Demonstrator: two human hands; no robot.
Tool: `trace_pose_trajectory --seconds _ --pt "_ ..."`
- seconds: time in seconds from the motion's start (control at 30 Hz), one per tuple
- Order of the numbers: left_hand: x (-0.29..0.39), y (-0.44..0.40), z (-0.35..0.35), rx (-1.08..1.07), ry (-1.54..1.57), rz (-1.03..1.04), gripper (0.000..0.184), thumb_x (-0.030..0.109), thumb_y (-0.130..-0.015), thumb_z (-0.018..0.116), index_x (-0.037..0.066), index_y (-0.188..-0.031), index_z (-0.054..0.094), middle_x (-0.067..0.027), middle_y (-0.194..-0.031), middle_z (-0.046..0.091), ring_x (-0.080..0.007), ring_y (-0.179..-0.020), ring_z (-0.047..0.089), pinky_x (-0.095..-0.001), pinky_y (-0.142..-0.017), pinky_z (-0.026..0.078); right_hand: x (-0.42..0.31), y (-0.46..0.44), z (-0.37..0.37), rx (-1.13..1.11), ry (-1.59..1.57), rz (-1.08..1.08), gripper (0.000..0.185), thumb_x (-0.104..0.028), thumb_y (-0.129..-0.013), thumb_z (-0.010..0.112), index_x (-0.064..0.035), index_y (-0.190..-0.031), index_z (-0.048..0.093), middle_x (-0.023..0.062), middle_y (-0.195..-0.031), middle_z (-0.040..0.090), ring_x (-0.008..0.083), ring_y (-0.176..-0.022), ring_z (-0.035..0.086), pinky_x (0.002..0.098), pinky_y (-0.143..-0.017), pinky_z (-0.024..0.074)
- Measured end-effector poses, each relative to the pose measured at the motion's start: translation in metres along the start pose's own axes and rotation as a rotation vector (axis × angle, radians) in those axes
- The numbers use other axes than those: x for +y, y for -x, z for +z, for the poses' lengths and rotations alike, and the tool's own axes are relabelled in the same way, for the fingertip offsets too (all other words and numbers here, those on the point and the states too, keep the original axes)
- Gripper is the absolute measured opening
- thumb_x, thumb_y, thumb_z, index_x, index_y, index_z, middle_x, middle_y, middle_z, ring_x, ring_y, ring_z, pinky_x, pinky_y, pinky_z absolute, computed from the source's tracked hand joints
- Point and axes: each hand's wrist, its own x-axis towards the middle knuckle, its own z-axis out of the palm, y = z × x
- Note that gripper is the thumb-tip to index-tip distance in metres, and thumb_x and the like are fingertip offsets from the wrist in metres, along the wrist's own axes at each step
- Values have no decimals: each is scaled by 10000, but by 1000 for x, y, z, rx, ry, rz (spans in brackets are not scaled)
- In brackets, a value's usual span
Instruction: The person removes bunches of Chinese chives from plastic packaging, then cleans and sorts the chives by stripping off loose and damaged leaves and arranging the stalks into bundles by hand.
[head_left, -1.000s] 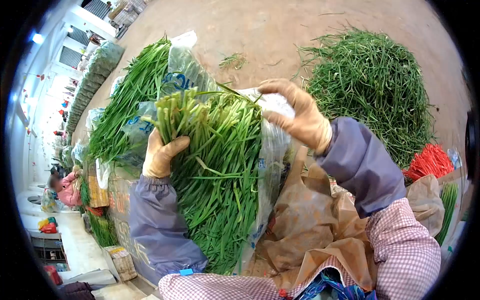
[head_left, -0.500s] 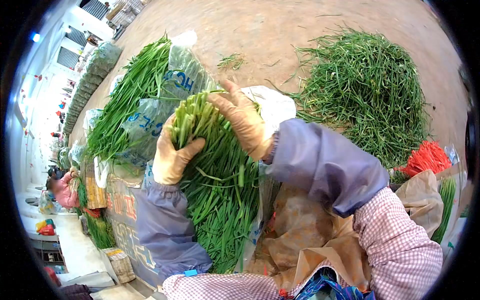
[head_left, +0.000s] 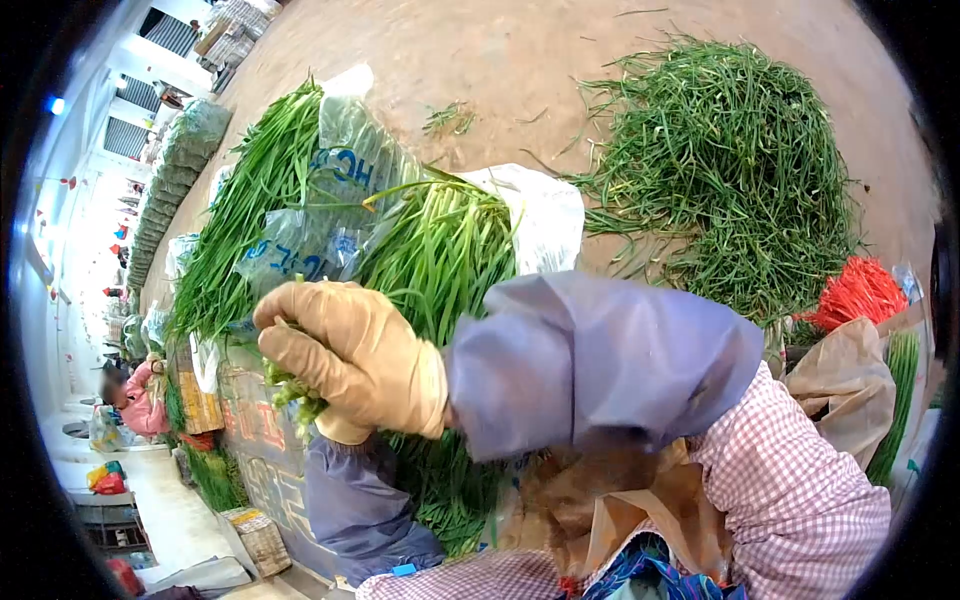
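My right hand [head_left: 350,355], in a tan glove, is curled over the pale cut ends of a bunch of chive-like greens [head_left: 295,395]. My left hand [head_left: 342,430] is mostly behind it; only a bit of its glove shows above the purple sleeve, and its fingers are hidden. Long green leaves [head_left: 445,480] hang below my hands. Just beyond lies another heap of greens [head_left: 440,245] with its pale stalks pointing away, beside a clear plastic bag [head_left: 365,150] with blue print. More greens [head_left: 245,215] stick out of that bag on the left.
A large loose pile of greens [head_left: 730,180] lies on the brown floor at right. Red ties [head_left: 858,293] sit near a tan cloth [head_left: 845,385]. A white bag [head_left: 545,215] is behind the greens. At far left, a person in pink [head_left: 145,400] is by a crate [head_left: 197,390].
My right hand has swung left and down, from the top of the bunch to over my left hand. The cut ends now point down to the left, and the heap behind is uncovered.
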Motion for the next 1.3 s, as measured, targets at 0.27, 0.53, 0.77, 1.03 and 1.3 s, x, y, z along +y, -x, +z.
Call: trace_pose_trajectory --seconds 0.27,0.53,0.77,1.03,1.3 --pt "-22 -34 -25 -143 -1155 514 619 114 -703 812 44 -1254 536 -69 -1189 613 -164 -1064 579 -324 -897 482 30 8 -60 -155 -336 160 839 -320 -827 716 -112 -1478 229 108 -1354 398 216 -1231 391 367 -1075 286" --pt "-5 -36 -10 -119 -529 69 409 107 -711 786 21 -1081 636 -46 -990 668 -153 -860 609 -320 -795 499 56 17 -66 -3 -507 346 1028 -318 -754 775 -124 -1512 109 160 -1451 286 285 -1337 292 395 -1107 230" --pt "-7 -36 -4 -185 -195 -87 601 84 -722 780 5 -1251 505 -91 -1132 628 -194 -1002 614 -334 -886 500 36 14 -61 -264 -585 400 1092 -62 -699 813 -149 -1520 97 94 -1417 403 193 -1275 405 355 -1064 345" --pt "-59 -2 -43 -196 230 -327 508 343 -993 388 123 -1442 298 -97 -1442 384 -269 -1312 398 -434 -1094 334 17 12 -43 -346 312 152 982 -316 -562 856 -101 -1399 390 177 -1222 558 343 -1163 530 405 -1024 376" --pt "-28 5 -15 -175 -1261 -46 677 187 -762 752 75 -1345 427 -96 -1323 518 -250 -1224 494 -345 -1017 412 28 5 -19 -418 -152 409 346 -64 -757 702 -28 -1082 587 7 -945 672 70 -881 616 219 -836 509"
